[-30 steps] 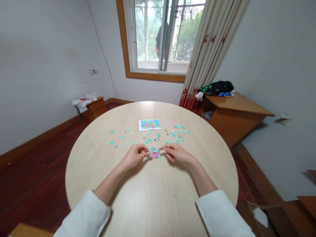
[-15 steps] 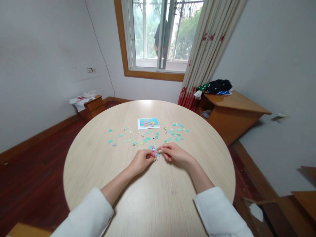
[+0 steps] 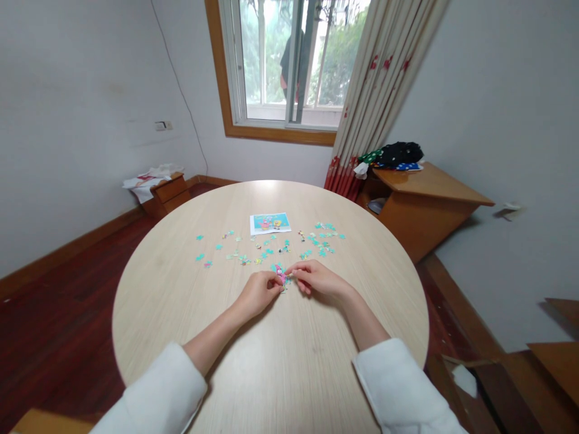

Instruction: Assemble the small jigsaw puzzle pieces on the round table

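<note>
A small cluster of joined jigsaw puzzle pieces point(image 3: 280, 272), pink and teal, lies on the round table point(image 3: 271, 386) between my hands. My left hand point(image 3: 260, 292) pinches the cluster at its lower left, thumb and fingers closed on the edge. From the other side, my right hand point(image 3: 319, 278) reaches in with its index fingertip at the cluster's right edge. Its other fingers bend loosely, apart from one another, with no piece visible in them. The fingertips of both hands partly cover the cluster.
Loose puzzle pieces point(image 3: 324, 246) lie scattered beyond my hands, more thickly on the right. Behind them rests a printed picture card point(image 3: 270, 223) with pink and yellow figures. A wooden cabinet point(image 3: 434, 187) bearing clothes stands past the table's right edge. Outside the window is a person point(image 3: 286, 63).
The view has shifted slightly, so everything sits a little higher and further left. Both hands stay at the puzzle cluster with almost the same grip.
</note>
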{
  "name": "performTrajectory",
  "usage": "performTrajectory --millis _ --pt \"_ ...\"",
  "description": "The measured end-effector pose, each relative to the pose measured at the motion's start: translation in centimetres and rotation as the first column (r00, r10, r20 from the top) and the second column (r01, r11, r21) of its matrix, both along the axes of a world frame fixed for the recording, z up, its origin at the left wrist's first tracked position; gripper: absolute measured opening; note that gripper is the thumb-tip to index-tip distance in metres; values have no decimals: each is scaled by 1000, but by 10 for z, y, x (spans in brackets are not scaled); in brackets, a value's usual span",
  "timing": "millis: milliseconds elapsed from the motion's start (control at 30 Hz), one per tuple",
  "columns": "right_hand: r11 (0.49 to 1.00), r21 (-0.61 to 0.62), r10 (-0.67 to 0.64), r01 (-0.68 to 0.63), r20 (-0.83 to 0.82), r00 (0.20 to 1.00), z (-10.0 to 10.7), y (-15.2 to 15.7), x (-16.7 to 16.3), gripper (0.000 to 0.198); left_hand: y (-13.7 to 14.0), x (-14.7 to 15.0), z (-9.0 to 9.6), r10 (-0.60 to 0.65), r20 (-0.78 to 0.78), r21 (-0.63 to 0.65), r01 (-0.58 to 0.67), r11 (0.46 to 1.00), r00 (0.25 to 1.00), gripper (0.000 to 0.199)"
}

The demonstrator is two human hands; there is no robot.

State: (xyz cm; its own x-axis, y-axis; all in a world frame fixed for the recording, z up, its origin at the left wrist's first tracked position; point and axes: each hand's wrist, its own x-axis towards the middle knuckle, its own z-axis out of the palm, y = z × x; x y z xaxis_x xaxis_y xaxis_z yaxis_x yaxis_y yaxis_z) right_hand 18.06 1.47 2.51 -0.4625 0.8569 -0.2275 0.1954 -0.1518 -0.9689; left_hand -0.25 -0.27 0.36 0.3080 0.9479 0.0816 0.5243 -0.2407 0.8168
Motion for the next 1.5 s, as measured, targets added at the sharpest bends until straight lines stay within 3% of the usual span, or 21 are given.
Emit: performTrajectory --millis 467,633,800,1200,1500 --pt "999 41 28 -29 28 999 2 -1 -2 22 1 0 -4 -9 -88 106 18 994 996 7" --pt "973 222 8 -62 235 972 2 -2 -5 9 0 -2 -3 -32 -124 152 51 987 992 7" --pt "909 405 -120 -95 474 872 8 -5 -14 4 -1 -3 1 -64 -124 150 82 985 990 8" --pt "901 413 -136 -130 556 820 12 -8 -20 6 3 -19 8 0 -173 219 39 975 985 13" --pt "913 393 -139 -105 544 828 11 -8 -19 3 2 -19 4 -129 -368 328 258 908 921 27"
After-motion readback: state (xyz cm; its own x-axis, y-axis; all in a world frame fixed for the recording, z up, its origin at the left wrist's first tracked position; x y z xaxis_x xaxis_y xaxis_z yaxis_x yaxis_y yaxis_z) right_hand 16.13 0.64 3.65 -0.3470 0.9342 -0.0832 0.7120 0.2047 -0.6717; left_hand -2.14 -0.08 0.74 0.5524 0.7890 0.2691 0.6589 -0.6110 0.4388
